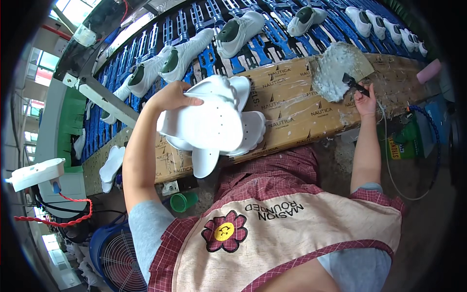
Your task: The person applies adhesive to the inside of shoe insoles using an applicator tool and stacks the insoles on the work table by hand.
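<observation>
The fingers of the left hand (168, 100) are closed around the edge of a white sole (214, 124), thumb flat on its upper face and the other fingertips mostly hidden behind it; the fingers of the right hand (366, 101) are curled tight around the dark handle of a brush (357, 86). The white sole is held over the front edge of the bench (287, 134), left of its middle; it is smooth, matte and rounded at the end, with a few small dark holes. It covers much of the other white soles (254, 131) fanned out around it, so their number cannot be told. The brush head is at a thick, lumpy patch of whitish paste (333, 73) on a tan board (365, 65) at the right part of the bench. The bench is wrapped in brown printed cardboard with a shiny, wrinkled film, spotted with white. At its right end lies a smooth pink roll (429, 71); at its left end, a few more pale soles (112, 165). Behind the bench runs a rack of blue slats (277, 31) bearing white shoes (241, 34), some with dark green openings; a metal bar (109, 102) crosses in front of it at the left. Below the bench's front edge sits a translucent green cup (184, 201).
</observation>
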`<action>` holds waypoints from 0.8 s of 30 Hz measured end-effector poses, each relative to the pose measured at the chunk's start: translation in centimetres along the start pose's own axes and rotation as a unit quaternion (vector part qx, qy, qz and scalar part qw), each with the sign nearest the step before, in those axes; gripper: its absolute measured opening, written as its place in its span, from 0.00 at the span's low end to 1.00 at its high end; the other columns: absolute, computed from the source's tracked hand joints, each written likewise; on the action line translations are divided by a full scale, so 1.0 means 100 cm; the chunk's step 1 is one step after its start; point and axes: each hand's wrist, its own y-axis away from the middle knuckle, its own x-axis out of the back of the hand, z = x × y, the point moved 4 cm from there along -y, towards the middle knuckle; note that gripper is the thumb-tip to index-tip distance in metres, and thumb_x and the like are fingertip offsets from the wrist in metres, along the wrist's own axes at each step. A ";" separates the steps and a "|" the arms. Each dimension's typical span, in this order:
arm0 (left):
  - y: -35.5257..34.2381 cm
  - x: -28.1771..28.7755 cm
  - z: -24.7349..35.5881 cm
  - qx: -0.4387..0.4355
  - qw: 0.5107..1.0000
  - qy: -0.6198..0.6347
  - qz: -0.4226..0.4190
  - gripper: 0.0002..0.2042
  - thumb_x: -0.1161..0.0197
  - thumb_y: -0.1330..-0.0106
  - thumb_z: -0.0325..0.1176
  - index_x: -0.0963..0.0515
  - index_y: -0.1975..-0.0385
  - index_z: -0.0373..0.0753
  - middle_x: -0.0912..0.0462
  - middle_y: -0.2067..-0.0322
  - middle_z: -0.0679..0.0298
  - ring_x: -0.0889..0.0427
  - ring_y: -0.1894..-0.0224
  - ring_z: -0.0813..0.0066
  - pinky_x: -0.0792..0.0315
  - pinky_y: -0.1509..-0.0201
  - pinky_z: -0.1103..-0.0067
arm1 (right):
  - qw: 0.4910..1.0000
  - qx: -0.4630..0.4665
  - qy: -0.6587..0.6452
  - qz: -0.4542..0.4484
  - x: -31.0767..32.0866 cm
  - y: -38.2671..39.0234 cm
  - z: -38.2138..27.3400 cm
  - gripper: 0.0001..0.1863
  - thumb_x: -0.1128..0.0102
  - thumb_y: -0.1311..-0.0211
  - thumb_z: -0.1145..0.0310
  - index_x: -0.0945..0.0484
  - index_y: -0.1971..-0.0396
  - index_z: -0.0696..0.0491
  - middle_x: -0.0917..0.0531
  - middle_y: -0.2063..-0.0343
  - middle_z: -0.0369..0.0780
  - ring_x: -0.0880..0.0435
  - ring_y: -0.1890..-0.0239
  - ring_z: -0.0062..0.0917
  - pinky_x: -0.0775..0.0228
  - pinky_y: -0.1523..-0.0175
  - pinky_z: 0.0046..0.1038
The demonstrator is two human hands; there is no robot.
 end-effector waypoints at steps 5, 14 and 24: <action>-0.052 -0.015 -0.023 0.071 0.997 -0.025 0.020 0.28 0.19 0.37 0.54 0.12 0.57 0.29 0.09 0.66 0.58 0.12 0.68 0.69 0.17 0.60 0.74 | 1.000 0.001 0.007 0.006 -0.003 -0.001 0.000 0.22 0.45 0.15 0.50 0.12 0.62 0.51 0.10 0.45 0.43 0.24 0.73 0.26 0.32 0.65 0.28; -0.057 -0.034 -0.051 0.094 0.956 0.278 -0.029 0.34 0.21 0.35 0.56 0.17 0.45 0.28 0.10 0.58 0.52 0.10 0.62 0.61 0.16 0.53 0.74 | 1.000 0.000 0.016 0.009 0.010 -0.006 -0.005 0.22 0.46 0.15 0.51 0.12 0.61 0.51 0.10 0.45 0.43 0.24 0.73 0.25 0.32 0.65 0.28; -0.082 -0.111 -0.088 0.109 0.921 0.356 -0.118 0.32 0.16 0.43 0.44 0.16 0.45 0.27 0.09 0.55 0.50 0.08 0.58 0.58 0.14 0.50 0.73 | 0.999 0.000 0.021 0.026 -0.001 -0.006 -0.001 0.21 0.45 0.15 0.50 0.13 0.61 0.51 0.10 0.45 0.42 0.25 0.73 0.25 0.32 0.65 0.28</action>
